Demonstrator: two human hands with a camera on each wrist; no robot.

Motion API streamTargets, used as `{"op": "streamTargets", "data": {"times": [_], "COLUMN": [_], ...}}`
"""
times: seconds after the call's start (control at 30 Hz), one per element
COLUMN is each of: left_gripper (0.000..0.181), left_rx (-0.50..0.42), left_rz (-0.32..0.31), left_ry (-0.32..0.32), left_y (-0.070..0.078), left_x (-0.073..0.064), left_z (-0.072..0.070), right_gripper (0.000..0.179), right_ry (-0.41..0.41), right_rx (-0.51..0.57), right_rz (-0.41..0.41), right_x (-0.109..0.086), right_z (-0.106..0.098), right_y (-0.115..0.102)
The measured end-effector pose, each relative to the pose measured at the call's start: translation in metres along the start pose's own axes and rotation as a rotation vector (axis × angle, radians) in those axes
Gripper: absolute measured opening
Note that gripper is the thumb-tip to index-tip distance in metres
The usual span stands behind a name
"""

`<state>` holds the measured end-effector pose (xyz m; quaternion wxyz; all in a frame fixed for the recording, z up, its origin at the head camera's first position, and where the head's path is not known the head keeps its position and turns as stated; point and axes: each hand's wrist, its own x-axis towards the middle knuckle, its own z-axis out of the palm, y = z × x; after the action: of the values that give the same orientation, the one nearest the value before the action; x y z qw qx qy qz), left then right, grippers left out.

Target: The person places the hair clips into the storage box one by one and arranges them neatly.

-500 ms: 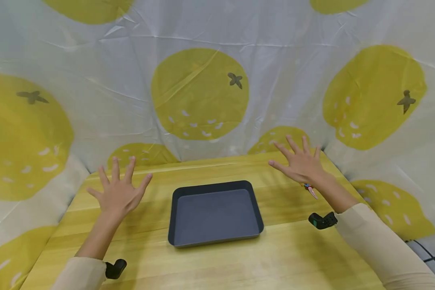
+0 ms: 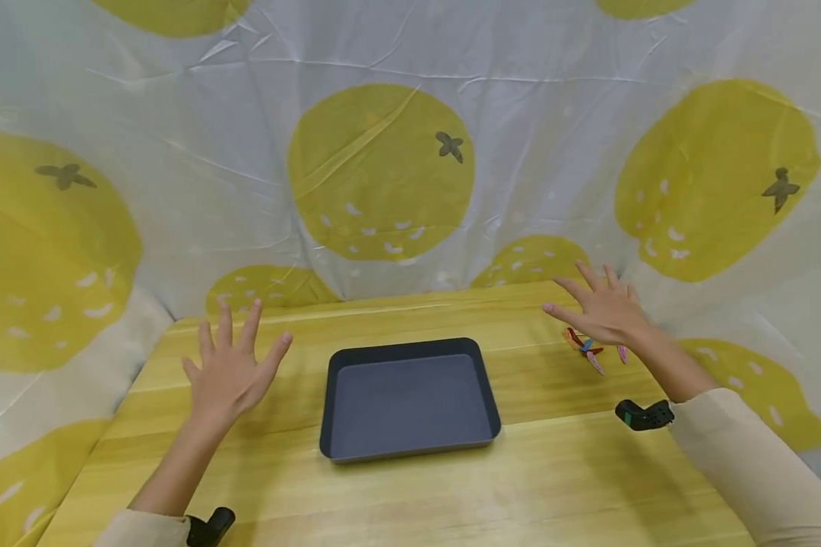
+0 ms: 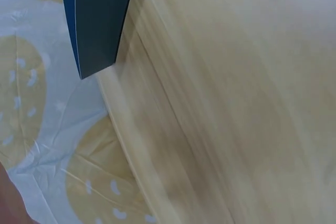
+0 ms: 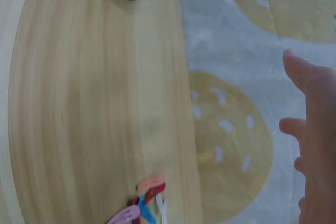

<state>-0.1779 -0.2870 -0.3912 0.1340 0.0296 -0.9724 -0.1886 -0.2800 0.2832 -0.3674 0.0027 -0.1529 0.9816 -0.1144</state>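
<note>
A dark grey rectangular baking tray [image 2: 410,403] lies on the wooden table, between my two hands. My left hand [image 2: 227,380] hovers to the left of the tray, fingers spread and holding nothing. Over the right side of the table my right hand [image 2: 605,311] is held up with its fingers spread, also holding nothing. Partly hidden below it is a little heap of small colourful pieces [image 2: 586,346], perhaps hair clips. The right wrist view shows these colourful pieces [image 4: 140,208] in red, blue, purple, orange and white, cut off by the frame's bottom.
The wood-grain table [image 2: 410,501] runs back to a white curtain [image 2: 540,137] printed with yellow fruit, which also hangs along both sides. A black wrist device [image 2: 645,415] sits at the right cuff, and another black device [image 2: 210,526] at the left cuff.
My right hand has moved to the right, uncovering more of the colourful pieces. The left hand has shifted slightly right, its fingers a little closer together. The tray stays in place.
</note>
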Motion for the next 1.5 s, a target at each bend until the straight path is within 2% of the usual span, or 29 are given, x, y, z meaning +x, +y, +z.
{"op": "streamTargets", "data": {"times": [0.1,0.23,0.33,0.5,0.6,0.73,0.87,1.07,1.17,1.3,1.5], "left_gripper": [0.084,0.084,0.086,0.089,0.090,0.091,0.091,0.094,0.097,0.097,0.086], "left_rx": [-0.027,-0.090,-0.192,-0.404,-0.529,-0.692,-0.877,-1.228,-1.354,-1.424,-1.429], "left_rz": [-0.002,-0.005,0.004,-0.016,-0.061,-0.182,-0.289,-0.352,-0.395,-0.451,-0.502], "left_ry": [-0.016,-0.068,-0.116,-0.187,-0.237,-0.341,-0.413,-0.422,-0.407,-0.393,-0.385], "left_y": [0.003,0.006,0.009,0.019,0.025,0.030,0.033,0.037,0.043,0.049,0.051], "left_x": [-0.007,-0.019,-0.030,-0.047,-0.056,-0.070,-0.083,-0.102,-0.110,-0.116,-0.119], "left_z": [-0.002,-0.006,-0.007,-0.004,0.000,0.005,0.012,0.032,0.042,0.054,0.062], "right_gripper": [0.080,0.074,0.073,0.074,0.078,0.080,0.076,0.069,0.066,0.061,0.050], "right_ry": [-0.016,-0.024,-0.051,-0.126,-0.172,-0.238,-0.251,-0.187,-0.169,-0.156,-0.141], "right_rx": [0.014,0.082,0.161,0.288,0.351,0.430,0.489,0.478,0.486,0.485,0.451], "right_rz": [-0.006,-0.052,-0.066,-0.034,0.003,0.048,0.049,0.035,0.033,0.047,0.086], "right_x": [-0.002,-0.003,-0.004,-0.007,-0.011,-0.017,-0.022,-0.029,-0.031,-0.034,-0.038], "right_z": [-0.001,0.001,0.001,0.000,0.001,0.003,0.009,0.021,0.027,0.034,0.043], "right_y": [0.013,0.028,0.037,0.053,0.062,0.073,0.085,0.105,0.113,0.124,0.134]}}
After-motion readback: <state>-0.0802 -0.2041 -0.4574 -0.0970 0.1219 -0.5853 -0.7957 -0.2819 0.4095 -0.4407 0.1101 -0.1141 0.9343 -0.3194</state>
